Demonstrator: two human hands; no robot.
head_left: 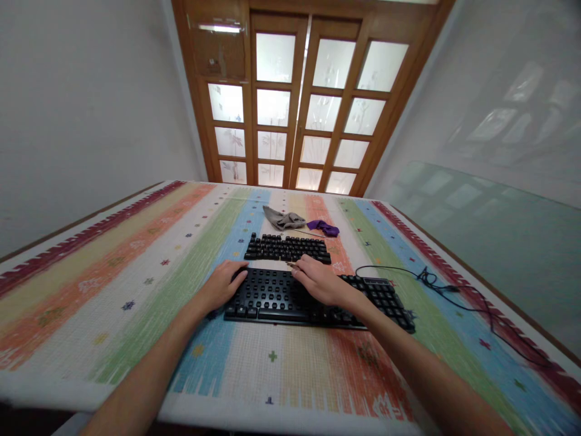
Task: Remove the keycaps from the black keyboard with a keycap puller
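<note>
A black keyboard (272,300) lies on a striped cloth-covered table (136,272); many of its key positions look bare. Behind it, rows of black keycaps (285,247) sit laid out in a block. My left hand (222,286) rests on the keyboard's left end with fingers curled over the edge. My right hand (320,280) lies over the keyboard's middle, fingers pinched on a thin stick-like tool (291,264) pointing toward the keycaps.
A grey cloth (282,218) and a purple cloth (324,227) lie behind the keycaps. The keyboard's black cable (454,297) loops across the table's right side. A wooden glazed door (295,97) stands beyond the table's far edge.
</note>
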